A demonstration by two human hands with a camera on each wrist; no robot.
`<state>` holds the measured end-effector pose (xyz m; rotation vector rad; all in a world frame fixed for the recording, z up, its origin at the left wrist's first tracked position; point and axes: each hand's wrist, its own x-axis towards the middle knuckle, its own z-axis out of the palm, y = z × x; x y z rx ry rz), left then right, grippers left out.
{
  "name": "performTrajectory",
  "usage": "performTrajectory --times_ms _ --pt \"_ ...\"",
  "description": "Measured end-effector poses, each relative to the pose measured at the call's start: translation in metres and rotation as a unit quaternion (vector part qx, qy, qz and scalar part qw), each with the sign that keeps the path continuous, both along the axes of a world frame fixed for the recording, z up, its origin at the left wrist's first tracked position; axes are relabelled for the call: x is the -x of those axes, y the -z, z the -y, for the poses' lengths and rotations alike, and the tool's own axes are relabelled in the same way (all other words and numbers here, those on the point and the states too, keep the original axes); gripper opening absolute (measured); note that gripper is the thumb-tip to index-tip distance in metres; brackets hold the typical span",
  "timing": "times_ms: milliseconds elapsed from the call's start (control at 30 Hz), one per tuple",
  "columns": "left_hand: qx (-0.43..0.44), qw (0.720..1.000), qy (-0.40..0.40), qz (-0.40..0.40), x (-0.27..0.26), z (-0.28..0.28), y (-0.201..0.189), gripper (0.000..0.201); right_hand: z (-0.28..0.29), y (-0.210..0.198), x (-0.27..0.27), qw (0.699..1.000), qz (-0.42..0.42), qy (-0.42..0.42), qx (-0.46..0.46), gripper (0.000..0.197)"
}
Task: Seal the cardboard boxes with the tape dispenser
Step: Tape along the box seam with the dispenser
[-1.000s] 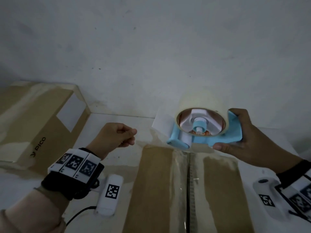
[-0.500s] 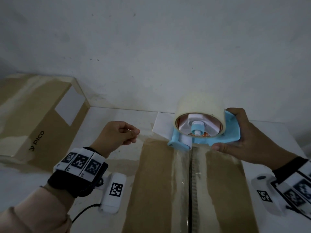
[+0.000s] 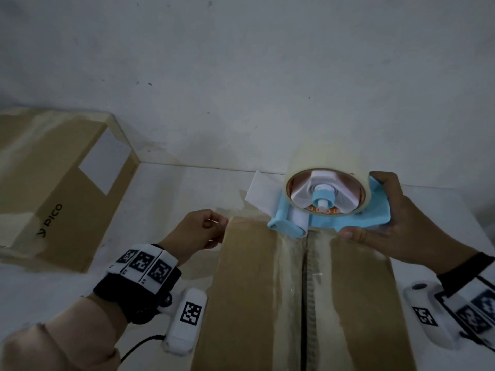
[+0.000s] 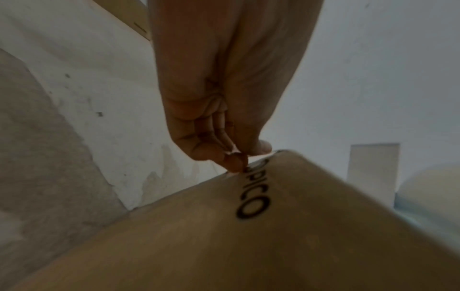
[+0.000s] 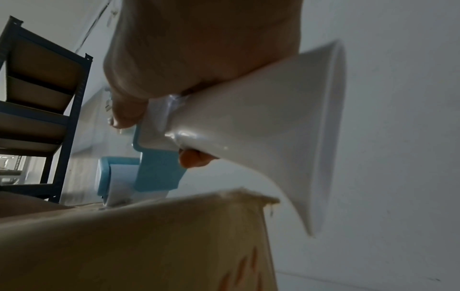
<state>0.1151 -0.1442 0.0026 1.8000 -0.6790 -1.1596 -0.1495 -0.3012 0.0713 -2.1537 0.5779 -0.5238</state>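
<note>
A cardboard box lies lengthwise in front of me, its two top flaps meeting at a centre seam with clear tape along it. My right hand grips the light-blue tape dispenser with its big roll of tape; its roller end sits on the far end of the seam. In the right wrist view the dispenser touches the box top. My left hand, fingers curled, touches the box's far left corner; in the left wrist view its fingertips meet at the box edge.
A second cardboard box marked PICO with a white label lies at the left against the wall. The white wall stands close behind the table. A dark metal shelf rack shows in the right wrist view.
The dispenser has come down from just above the box onto the far end of the seam. My left hand has moved right to the box's far left corner.
</note>
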Motion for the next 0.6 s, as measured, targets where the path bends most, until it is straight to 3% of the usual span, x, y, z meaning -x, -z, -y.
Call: performTrajectory --times_ms 200,267,367,433,600 --pt "-0.028 0.998 0.052 0.008 0.008 0.005 -0.001 0.015 -0.001 0.002 0.0 1.0 0.004 0.003 0.004 0.069" --pt "-0.064 0.996 0.068 0.001 0.01 0.006 0.004 0.014 -0.001 0.002 0.001 1.0 0.001 0.009 0.004 0.069" --pt "-0.14 0.988 0.054 -0.03 0.014 0.002 0.017 0.038 -0.002 0.004 0.002 1.0 0.006 0.013 0.0 0.069" --pt "-0.176 0.981 0.063 -0.055 0.017 0.004 0.018 0.036 -0.001 0.005 0.004 1.0 0.011 0.016 0.0 0.069" --pt "-0.253 0.959 0.13 0.015 0.011 0.0 0.007 0.035 0.0 0.009 0.007 1.0 0.015 0.017 0.003 0.07"
